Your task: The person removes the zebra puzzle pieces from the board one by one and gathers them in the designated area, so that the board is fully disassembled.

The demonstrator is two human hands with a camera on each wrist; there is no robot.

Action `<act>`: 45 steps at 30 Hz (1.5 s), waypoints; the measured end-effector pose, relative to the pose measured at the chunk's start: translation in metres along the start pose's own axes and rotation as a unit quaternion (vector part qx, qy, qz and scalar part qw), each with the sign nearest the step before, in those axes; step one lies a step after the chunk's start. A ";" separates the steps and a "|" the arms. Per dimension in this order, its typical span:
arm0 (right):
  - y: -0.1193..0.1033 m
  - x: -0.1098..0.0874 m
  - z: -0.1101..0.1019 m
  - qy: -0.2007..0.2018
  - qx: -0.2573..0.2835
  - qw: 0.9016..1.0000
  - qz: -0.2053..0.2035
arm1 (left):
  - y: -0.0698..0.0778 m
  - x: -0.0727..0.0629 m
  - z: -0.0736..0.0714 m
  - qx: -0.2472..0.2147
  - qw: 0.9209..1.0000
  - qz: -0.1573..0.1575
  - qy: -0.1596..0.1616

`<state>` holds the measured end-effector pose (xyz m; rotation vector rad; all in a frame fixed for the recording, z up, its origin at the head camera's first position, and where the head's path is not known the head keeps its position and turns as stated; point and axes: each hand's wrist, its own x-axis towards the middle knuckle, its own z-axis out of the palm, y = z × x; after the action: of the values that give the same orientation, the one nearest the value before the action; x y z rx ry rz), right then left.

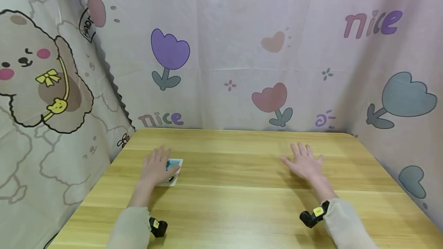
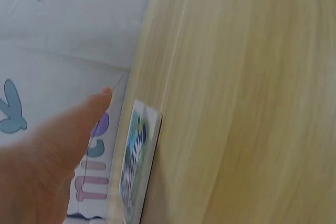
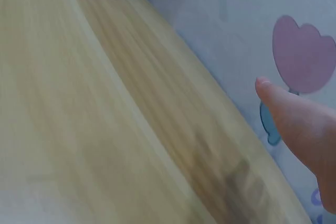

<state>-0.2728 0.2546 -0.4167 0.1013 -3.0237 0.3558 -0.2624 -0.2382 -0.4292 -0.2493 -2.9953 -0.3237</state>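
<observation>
A thick-edged picture card, or perhaps a stack of cards, (image 2: 137,163) with a zebra on it lies on the table's left side. My left hand (image 1: 155,167) is over it with fingers spread, hiding much of the card (image 1: 175,163) in the head view. In the left wrist view the thumb (image 2: 79,121) stands apart from the card. Over the right part of the table, my right hand (image 1: 305,163) is spread out and holds nothing. Its thumb (image 3: 294,114) shows in the right wrist view, and its shadow falls on the wood.
The wooden table (image 1: 225,203) reaches back to a hanging printed cloth (image 1: 221,57) with flowers and hearts. Another patterned cloth (image 1: 31,156) hangs along the left side. Each wrist carries a small black camera, one at the left cuff (image 1: 158,227) and one at the right cuff (image 1: 313,216).
</observation>
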 end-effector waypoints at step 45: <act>-0.312 -0.004 0.109 -0.092 0.142 0.954 -0.248 | -0.048 -0.034 -0.005 -0.158 0.984 -0.022 -0.084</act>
<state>-0.2546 -0.0737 -0.4509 0.9409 -2.9462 0.7554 -0.2371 -0.2907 -0.4383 -0.2496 -3.1043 -0.8233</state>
